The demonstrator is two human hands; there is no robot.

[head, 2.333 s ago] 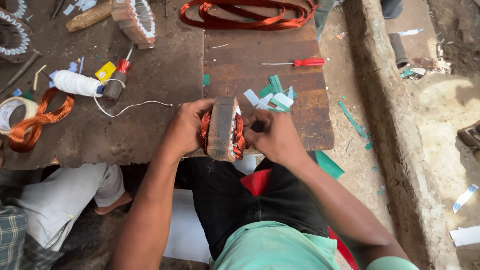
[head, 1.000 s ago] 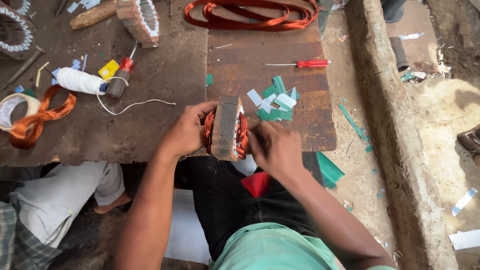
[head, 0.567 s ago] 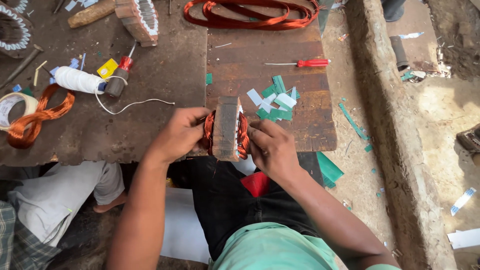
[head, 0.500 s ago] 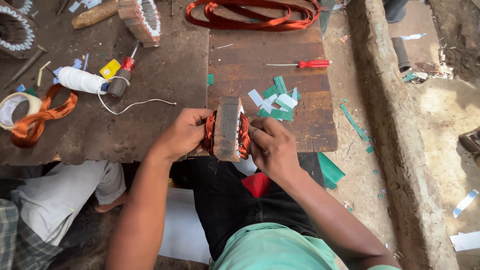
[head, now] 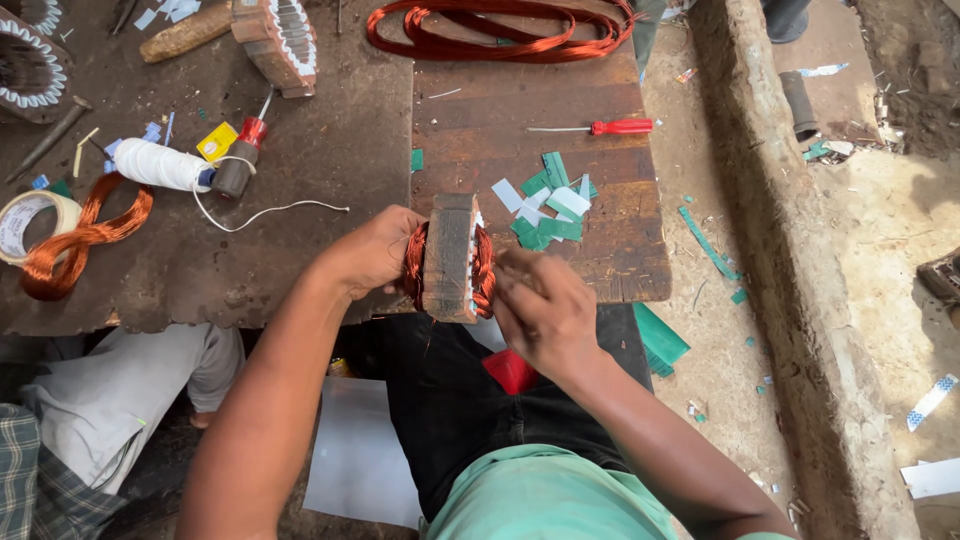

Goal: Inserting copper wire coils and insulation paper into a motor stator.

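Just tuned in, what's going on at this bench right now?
A person sits at a low wooden board and holds a motor stator wound with copper wire upright at its near edge. The left hand grips the stator's left side; the right hand works at the copper winding on its right face. Green and white paper slips lie just beyond it, with a red screwdriver and loose copper coils farther back. A spool of white thread lies to the left.
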